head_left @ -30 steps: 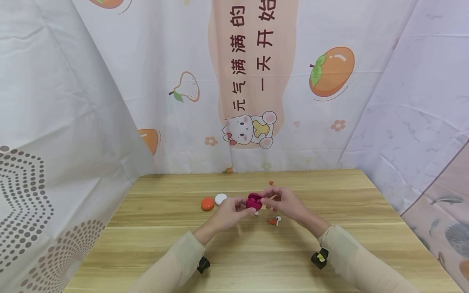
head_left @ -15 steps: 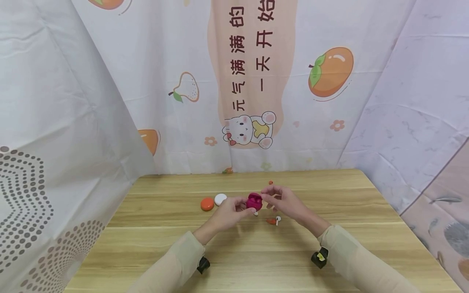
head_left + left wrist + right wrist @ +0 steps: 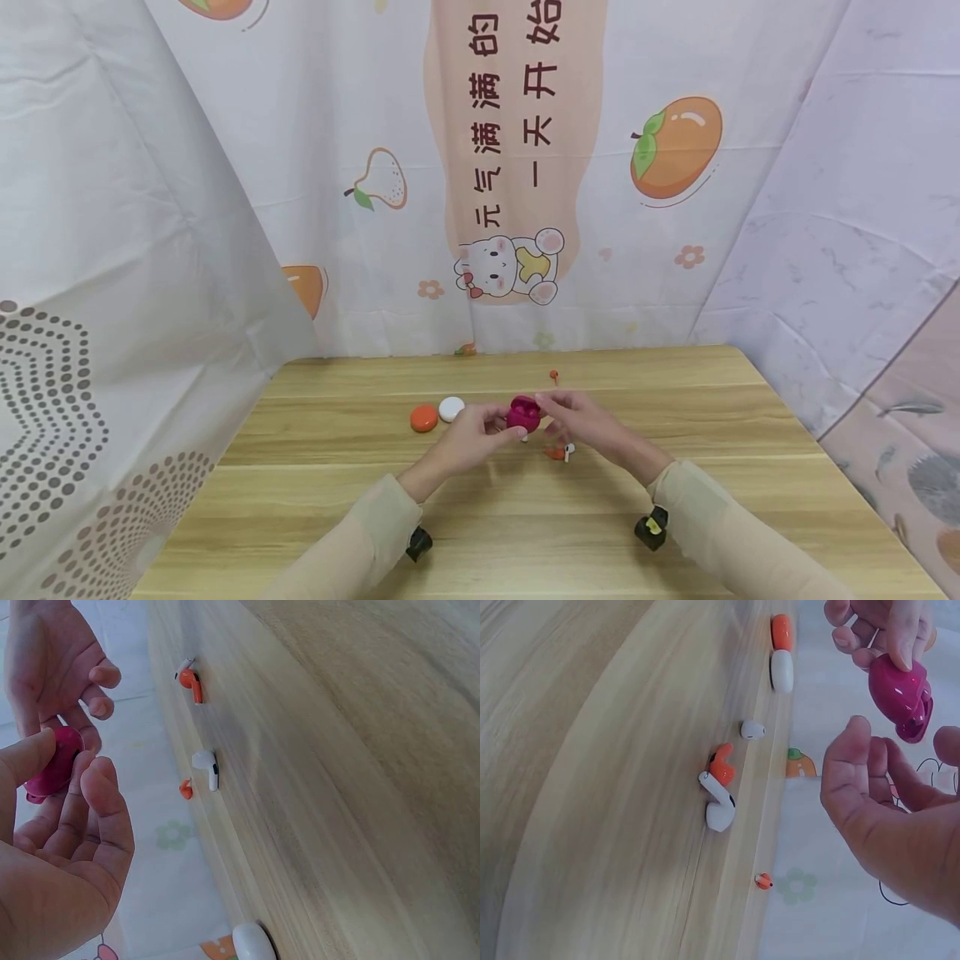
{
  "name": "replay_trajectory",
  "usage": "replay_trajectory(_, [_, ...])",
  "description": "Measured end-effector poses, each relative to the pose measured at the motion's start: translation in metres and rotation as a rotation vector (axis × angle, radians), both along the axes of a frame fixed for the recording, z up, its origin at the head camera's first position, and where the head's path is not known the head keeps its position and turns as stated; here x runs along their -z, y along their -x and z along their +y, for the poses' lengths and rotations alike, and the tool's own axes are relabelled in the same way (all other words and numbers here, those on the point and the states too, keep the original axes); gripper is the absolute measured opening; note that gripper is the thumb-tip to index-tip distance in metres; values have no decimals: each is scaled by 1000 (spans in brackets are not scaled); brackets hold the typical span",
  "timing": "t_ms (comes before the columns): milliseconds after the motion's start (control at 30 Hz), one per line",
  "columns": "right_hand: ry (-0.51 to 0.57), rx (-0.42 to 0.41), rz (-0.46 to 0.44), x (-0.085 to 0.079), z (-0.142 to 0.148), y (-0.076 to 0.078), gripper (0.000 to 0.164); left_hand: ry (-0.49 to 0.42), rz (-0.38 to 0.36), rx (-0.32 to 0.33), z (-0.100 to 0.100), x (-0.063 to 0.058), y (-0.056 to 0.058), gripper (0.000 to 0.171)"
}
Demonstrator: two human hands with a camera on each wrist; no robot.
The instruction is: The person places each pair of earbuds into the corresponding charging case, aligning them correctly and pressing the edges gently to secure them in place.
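Observation:
My left hand (image 3: 468, 435) grips a small magenta earbud case (image 3: 522, 418) just above the table, thumb on its near side. Its lid stands raised in the head view. In the right wrist view the rounded case (image 3: 896, 688) hangs from the left fingertips. My right hand (image 3: 587, 422) is beside the case, fingers loosely bent, with nothing visible in its grasp; fingertips lie close to the lid's right edge, and whether they touch it I cannot tell. Beneath the hands lie a white earbud (image 3: 720, 806) and an orange earbud (image 3: 721, 766).
Another white earbud (image 3: 753, 730) lies nearby, and a small orange earbud (image 3: 554, 375) is farther back. Left of the hands are a round orange case (image 3: 423, 418) and a round white case (image 3: 452, 408). A printed curtain (image 3: 375, 275) hangs behind the wooden table (image 3: 525, 533).
The magenta case has shifted slightly right in my left hand. My right hand's fingers have drawn off the case's opening and lowered, partly covering the orange earbud beneath.

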State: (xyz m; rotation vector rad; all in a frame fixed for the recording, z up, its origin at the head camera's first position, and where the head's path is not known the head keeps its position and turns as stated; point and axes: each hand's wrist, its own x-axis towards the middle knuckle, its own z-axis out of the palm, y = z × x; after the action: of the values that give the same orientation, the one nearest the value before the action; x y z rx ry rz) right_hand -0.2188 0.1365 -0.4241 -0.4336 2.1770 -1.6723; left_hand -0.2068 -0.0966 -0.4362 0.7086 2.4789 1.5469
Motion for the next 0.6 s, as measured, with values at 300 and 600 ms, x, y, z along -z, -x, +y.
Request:
replay_trajectory(300, [21, -44, -48, -2, -3, -1, 55, -9, 2, 1, 2, -2, -1, 25])
replay_trajectory(600, [22, -31, -52, 1, -4, 1, 51, -2, 15, 18, 2, 0, 0, 23])
